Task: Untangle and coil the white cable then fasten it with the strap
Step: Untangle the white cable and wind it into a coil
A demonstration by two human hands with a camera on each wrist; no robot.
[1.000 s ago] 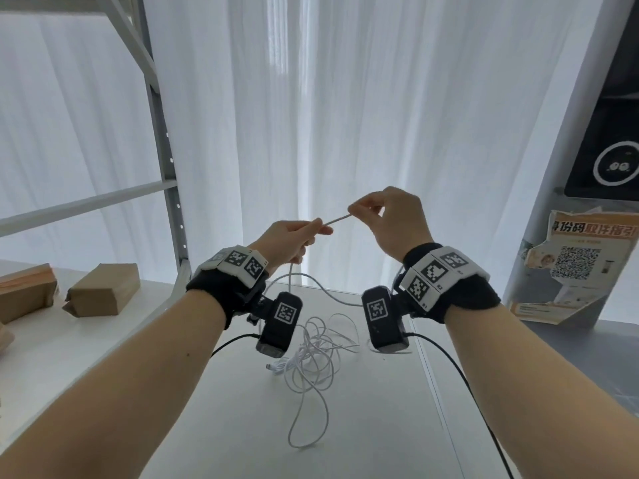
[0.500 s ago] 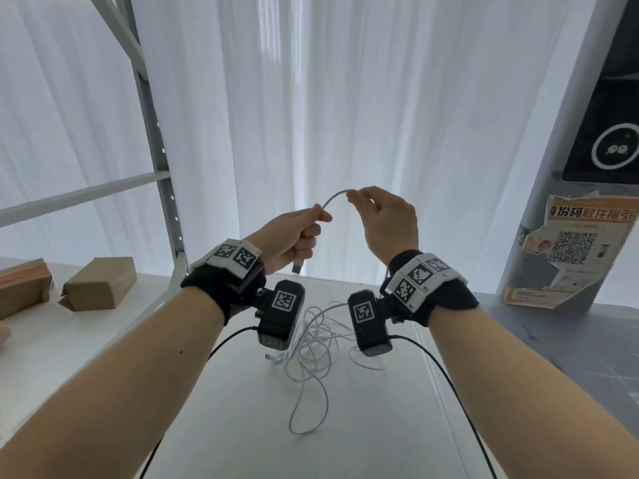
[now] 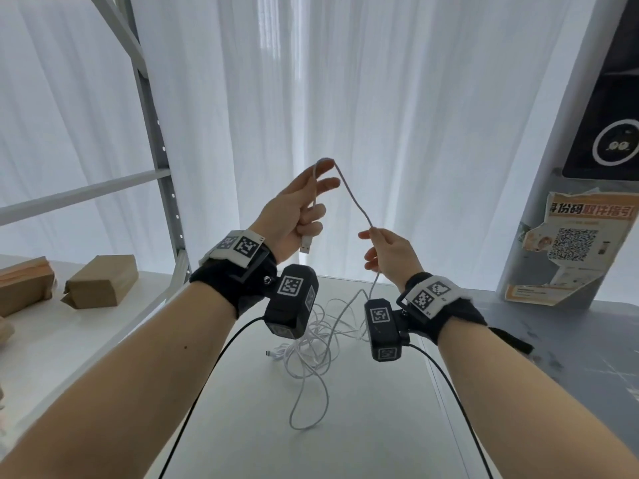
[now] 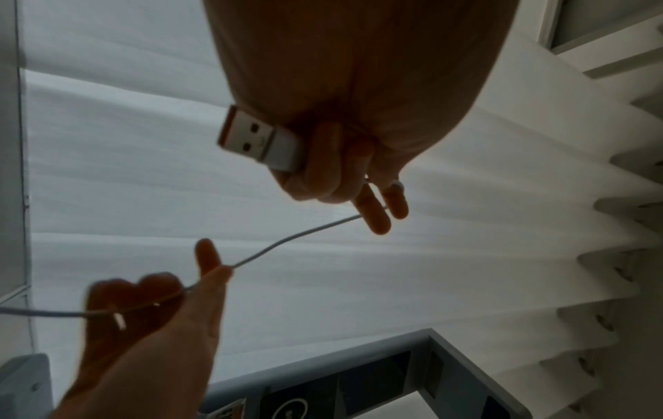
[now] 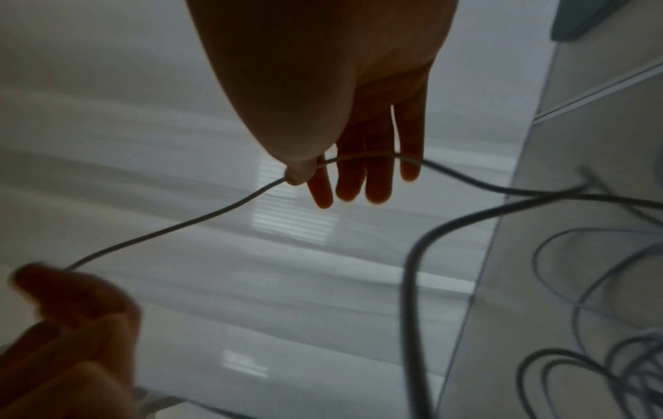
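Aloft, white cable (image 3: 356,202) between both hands.

Bare forearms, black fabric wrist wraps (image 3: 238,288), each topped by a white plate with black square fiducial markers (image 3: 242,247), a black boxy camera module (image 3: 292,305) under each wrist bearing similar markers, thin black cables (image 3: 193,395) trailing back along both arms

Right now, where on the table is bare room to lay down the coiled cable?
Free: the near grey table, below the white cable tangle, and its left strip beside the white shelf. Crowded: the middle under both wrists.
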